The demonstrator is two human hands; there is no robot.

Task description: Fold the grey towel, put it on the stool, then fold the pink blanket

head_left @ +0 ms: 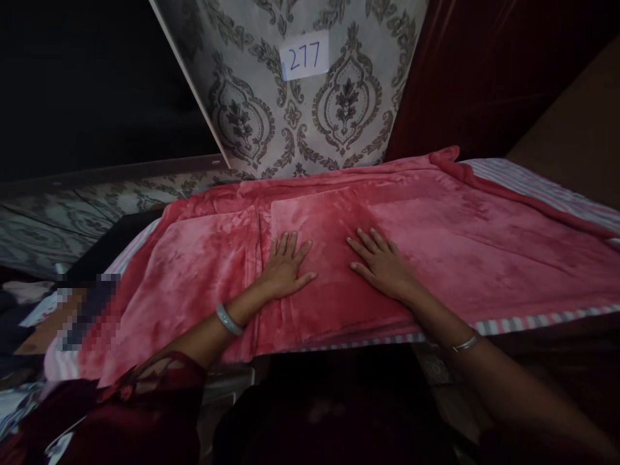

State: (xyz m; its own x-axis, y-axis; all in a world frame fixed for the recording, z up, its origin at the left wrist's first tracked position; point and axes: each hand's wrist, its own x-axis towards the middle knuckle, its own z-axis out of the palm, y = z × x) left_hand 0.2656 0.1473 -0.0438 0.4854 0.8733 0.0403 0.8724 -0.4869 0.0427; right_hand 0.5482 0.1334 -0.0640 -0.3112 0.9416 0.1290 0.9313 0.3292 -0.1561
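Both hands lie flat, fingers spread and gripping nothing: the left hand (285, 268) and right hand (382, 265) press the folded pink blanket (436, 239) at frame centre, seemingly to hold its layers smooth on the striped sheet (533, 321).

Wears a pale bangle (228, 320) on the left wrist, a thin silver bracelet (464, 343) on the right, a dark red sleeve (159, 387).

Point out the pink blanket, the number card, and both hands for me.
pink blanket (484, 239): head view, flat right part.
number card (304, 56): head view, centre of the card reading 277.
left hand (285, 271): head view, back of hand.
right hand (385, 266): head view, back of hand.
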